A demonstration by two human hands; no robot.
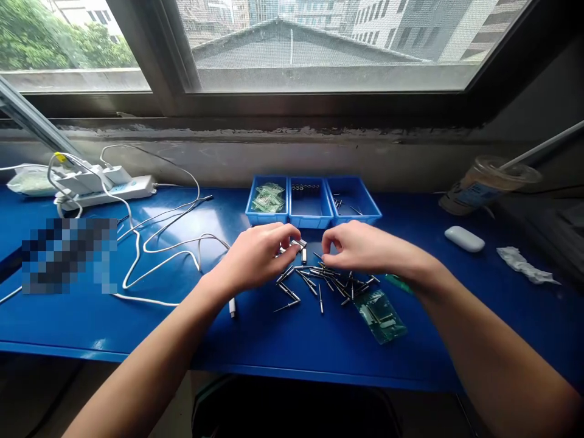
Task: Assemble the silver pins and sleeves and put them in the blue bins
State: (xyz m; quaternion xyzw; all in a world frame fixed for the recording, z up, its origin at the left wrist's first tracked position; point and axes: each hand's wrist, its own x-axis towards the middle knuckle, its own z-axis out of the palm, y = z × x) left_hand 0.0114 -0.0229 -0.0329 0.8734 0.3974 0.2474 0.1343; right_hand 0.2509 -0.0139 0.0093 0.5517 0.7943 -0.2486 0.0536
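Observation:
My left hand (260, 252) is curled above the desk, thumb and index finger closing on a small silver metal piece (298, 243), partly hidden by the fingers. Just right of it, my right hand (360, 246) pinches thumb against index finger, with the tip of a thin metal pin (317, 255) showing at the fingertips. Below both hands lies a loose pile of slim metal pins (335, 281), several of them spread to the left. A small upright silver block (304, 255) stands between the hands. Against the pile's right side rests a clear greenish bag (381, 317) with parts inside.
Behind the hands are three joined blue bins: the left bin (267, 217) holds small bags, the middle bin (311, 222) short metal rings, the right bin (360, 219) some pins. White cables (137, 261) and a power strip (114, 193) lie left; a white case (464, 239) and tilted cup (474, 182) right.

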